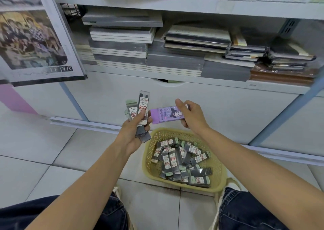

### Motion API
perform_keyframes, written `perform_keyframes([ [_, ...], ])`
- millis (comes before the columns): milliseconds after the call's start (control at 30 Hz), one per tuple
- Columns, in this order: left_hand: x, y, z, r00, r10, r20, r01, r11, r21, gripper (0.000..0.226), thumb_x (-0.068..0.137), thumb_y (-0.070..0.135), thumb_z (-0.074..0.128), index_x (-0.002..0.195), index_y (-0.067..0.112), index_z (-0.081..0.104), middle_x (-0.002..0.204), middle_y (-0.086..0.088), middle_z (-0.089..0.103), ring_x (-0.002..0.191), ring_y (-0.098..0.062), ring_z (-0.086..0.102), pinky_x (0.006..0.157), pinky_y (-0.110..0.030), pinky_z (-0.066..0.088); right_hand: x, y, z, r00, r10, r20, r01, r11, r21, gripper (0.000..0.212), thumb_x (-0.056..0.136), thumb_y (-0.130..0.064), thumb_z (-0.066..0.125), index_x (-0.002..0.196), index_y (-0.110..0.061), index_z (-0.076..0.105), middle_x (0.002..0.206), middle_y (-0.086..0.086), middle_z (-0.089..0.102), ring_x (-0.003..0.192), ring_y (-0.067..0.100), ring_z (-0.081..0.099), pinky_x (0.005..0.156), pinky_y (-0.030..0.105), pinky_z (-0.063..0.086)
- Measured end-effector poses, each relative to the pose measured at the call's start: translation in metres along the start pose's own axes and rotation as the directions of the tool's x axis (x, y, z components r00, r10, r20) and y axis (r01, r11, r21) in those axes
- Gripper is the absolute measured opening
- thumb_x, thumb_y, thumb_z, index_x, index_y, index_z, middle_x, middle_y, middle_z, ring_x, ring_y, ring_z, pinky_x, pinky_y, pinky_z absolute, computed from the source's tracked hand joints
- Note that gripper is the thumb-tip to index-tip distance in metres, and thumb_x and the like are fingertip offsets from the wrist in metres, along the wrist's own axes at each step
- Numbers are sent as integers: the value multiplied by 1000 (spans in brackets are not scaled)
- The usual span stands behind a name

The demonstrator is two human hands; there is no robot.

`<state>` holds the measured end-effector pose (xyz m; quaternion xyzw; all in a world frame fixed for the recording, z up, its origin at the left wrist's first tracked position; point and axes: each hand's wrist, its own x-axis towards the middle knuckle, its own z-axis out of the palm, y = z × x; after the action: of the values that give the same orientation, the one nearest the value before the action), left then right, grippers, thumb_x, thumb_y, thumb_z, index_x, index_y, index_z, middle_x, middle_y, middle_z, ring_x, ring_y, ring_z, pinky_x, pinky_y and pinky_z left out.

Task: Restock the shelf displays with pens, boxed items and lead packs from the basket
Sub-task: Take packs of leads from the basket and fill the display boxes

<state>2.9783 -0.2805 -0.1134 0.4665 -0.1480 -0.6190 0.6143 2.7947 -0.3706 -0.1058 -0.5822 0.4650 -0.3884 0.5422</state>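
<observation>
Hands raised before the shelf (175,9), both loaded.
I see the left hand (133,130) with fingers (142,114) curled round a fan of lead packs (142,105); just right of them the right hand (191,116) pinches a purple boxed item (166,115) by its far end. Below both sets of fingers, the yellow basket (150,152) sits on the floor (52,151), more packs heaped inside.

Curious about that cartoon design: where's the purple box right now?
Head view, near centre: the right hand holds the purple box above the yellow basket, right beside the lead packs in the left hand.
</observation>
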Motion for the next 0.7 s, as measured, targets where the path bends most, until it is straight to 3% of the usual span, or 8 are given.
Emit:
perform_keyframes([
  [167,-6,1,6,992,95,-79,-85,989,125,13,84,25,71,81,14,75,72,-6,71,49,-10,55,41,-19,41,-7,-5,2,999,-31,37,28,997,74,37,96,-40,56,78,-10,44,49,7,57,35,14,49,35,22,37],
  [300,-4,12,13,971,210,-118,-192,970,147,11,89,21,69,92,13,62,59,-2,61,45,-10,47,40,-19,30,-7,-6,5,972,-20,235,4,998,69,29,95,-33,58,85,-7,49,78,14,73,63,30,71,51,30,56],
  [400,-2,30,14,959,269,-89,-243,943,227,11,89,19,69,87,12,61,56,-2,59,45,-11,45,42,-20,29,-4,-16,1,908,-75,413,98,995,-34,16,96,-19,59,111,-15,57,91,11,75,81,25,72,65,30,56],
  [467,-1,41,22,955,293,-40,-269,918,291,11,88,19,70,85,11,63,55,-2,58,45,-12,45,44,-21,29,-2,-28,6,869,-141,474,181,983,-41,43,94,-8,61,132,-25,51,99,9,74,92,23,70,77,34,57],
  [567,0,60,40,938,345,20,-334,891,307,10,87,17,71,84,11,64,53,0,57,46,-12,46,50,-22,32,0,-52,17,853,-273,446,334,940,-63,55,94,-3,58,140,-30,44,109,12,68,102,26,66,86,41,56],
  [700,-6,106,60,906,415,82,-418,846,332,14,86,20,73,90,10,65,57,0,60,53,-14,51,53,-25,38,13,-102,22,838,-379,392,435,899,-60,38,93,-10,62,127,-22,52,106,6,71,94,22,69,77,34,56],
])
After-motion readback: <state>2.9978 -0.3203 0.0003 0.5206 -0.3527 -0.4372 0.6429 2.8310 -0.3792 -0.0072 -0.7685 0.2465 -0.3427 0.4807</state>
